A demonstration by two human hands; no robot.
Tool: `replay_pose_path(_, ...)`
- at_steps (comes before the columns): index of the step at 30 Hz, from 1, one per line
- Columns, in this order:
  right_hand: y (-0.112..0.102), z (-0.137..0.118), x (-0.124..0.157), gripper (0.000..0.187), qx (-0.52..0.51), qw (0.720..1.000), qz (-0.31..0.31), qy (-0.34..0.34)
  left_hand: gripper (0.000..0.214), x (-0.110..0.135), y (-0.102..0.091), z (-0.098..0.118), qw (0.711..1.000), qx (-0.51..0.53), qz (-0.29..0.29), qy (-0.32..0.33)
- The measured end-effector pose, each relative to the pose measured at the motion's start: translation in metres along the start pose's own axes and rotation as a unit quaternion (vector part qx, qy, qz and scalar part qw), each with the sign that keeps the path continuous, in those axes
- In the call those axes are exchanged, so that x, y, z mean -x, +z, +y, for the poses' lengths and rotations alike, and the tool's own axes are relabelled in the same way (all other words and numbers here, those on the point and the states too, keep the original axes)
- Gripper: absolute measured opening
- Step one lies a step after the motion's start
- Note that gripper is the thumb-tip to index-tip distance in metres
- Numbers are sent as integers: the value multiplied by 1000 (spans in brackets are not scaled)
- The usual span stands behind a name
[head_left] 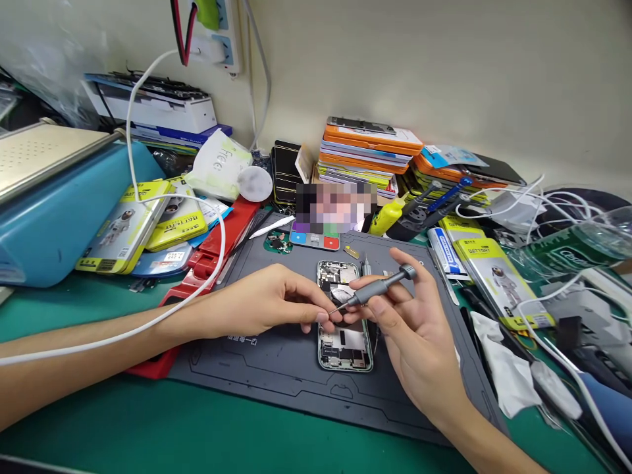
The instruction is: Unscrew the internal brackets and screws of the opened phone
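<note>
At our far left, a blue machine (74, 210) stands beside yellow battery packs (121, 230), which we judge are pushed outward to leave the middle free for close work. A white cable (224, 230) loops down across our forearm, next to a red holder (217, 247). Our left hand (279, 304) reaches in over the dark mat (276, 359), thumb and fingertips pressed together at the screwdriver's tip, probably to steady it; we cannot tell whether a tiny screw sits between them. Under both hands, the opened phone (354, 339) lies flat on the mat, its inside facing up, presumably so that its parts can be reached. Our right hand (419, 329) pinches the grey screwdriver (370, 291) between thumb and fingers, with a raised finger by its end cap, a grip that seems suited to fine turning. The tool slants down toward the left fingertips, above the phone. Further right, more battery boxes (501, 283) and a green-labelled bottle (567, 253) crowd the green table (237, 421).
</note>
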State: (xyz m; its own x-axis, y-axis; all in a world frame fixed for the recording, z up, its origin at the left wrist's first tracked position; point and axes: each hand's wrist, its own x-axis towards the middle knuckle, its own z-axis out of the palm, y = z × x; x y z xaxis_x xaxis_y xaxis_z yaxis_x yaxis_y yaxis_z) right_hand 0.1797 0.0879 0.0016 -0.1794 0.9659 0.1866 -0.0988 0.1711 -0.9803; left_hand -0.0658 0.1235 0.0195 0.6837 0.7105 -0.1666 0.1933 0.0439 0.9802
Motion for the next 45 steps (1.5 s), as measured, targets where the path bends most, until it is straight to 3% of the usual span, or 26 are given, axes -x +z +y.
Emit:
replay_pose_path(14, 2, -2, 0, 52, -56, 998, 17, 15, 21, 1, 4, 1, 1000, 1, 19, -11)
replay_pose_path(27, 3, -8, 1, 55, -112, 987, 38, 112, 21, -1, 3, 1, 999, -36, 23, -5)
replay_pose_path(45, 2, -7, 0, 54, -136, 985, 10, 110, 22, 0, 1, -3, 999, -34, 15, -22)
